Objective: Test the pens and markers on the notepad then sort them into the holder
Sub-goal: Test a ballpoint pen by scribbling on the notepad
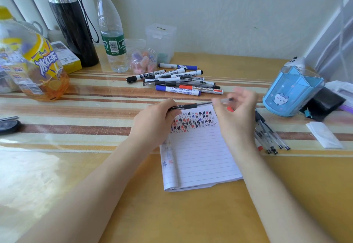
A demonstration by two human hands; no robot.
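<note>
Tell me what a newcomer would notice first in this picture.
At centre, the left hand grips a black pen over the notepad with its rows of black, red and blue test marks; the blurred right hand is at the pen's other end. Behind lies a pile of whiteboard markers, and a blue pen holder stands at the right.

The left forearm (91,181) and the right forearm (267,185) are bare along the whole length that shows, smooth and slim, broad near the lower edge of the view and narrowing to the wrists. The left hand (152,120) is bare as well, with rounded knuckles and a sharp outline. The right hand (236,120) is bare too, its fingers (246,94) smeared by motion blur so that nails and finer detail cannot be made out.
</note>
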